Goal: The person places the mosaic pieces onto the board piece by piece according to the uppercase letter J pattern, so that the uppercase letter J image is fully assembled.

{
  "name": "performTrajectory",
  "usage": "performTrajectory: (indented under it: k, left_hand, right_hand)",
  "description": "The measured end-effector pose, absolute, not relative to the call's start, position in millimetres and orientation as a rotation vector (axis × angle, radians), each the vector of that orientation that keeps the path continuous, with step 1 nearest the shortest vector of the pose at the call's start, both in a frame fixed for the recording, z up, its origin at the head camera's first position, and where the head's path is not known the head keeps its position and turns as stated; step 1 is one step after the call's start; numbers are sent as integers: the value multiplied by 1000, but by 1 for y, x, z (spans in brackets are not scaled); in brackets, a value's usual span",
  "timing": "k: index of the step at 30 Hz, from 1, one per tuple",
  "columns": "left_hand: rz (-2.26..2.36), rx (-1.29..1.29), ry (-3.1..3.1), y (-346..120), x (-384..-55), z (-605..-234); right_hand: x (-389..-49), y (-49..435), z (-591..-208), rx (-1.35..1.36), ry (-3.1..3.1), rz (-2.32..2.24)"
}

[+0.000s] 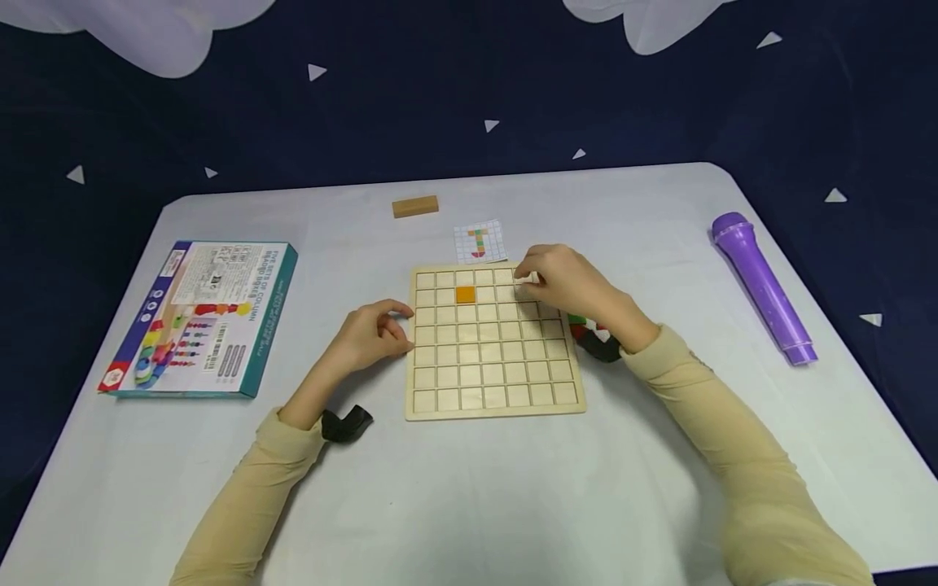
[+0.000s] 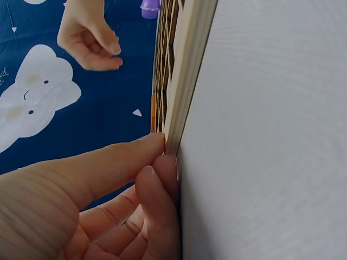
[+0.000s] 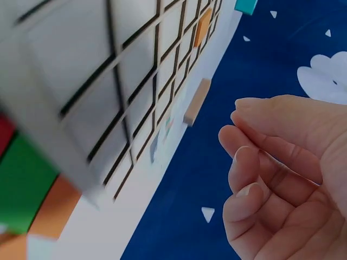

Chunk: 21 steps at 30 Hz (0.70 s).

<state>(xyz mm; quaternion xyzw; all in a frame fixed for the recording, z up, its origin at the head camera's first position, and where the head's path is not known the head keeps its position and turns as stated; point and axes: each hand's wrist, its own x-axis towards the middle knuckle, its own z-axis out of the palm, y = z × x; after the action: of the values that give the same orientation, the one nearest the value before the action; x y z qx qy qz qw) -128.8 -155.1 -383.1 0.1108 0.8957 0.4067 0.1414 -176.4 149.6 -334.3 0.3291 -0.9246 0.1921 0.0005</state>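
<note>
A wooden grid board point(image 1: 471, 400) lies flat on the table, with one orange square tile point(image 1: 465, 295) in its upper part. Fingertips of my left hand point(image 1: 368, 335) touch the board's left edge; the left wrist view shows them right at the rim point(image 2: 187, 76). Over the board's upper right corner hovers my right hand point(image 1: 567, 281), fingers loosely curled, and the right wrist view shows nothing between them point(image 3: 287, 168). Beside the board's right edge are green point(image 1: 576, 319) and red pieces, partly hidden by the right wrist; orange ones point(image 3: 54, 208) also show in the right wrist view.
Just behind the board lies a pattern card point(image 1: 479, 242) with a small coloured figure. A wooden block point(image 1: 414, 206) sits farther back. On the left is a flat toy box point(image 1: 220, 317); a purple microphone-shaped tube point(image 1: 762, 285) lies at the right.
</note>
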Motion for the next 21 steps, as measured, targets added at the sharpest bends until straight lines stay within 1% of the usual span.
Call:
performTrajectory:
  k: [13,21]
  left_hand:
    - [1183,298,2576,-155,-128,-382]
    - [1177,302,2587,-156,-129,-383]
  right_hand:
    - [-165,189,-334,978,-2889,553]
    - [-159,203,-342,939,-2910,568]
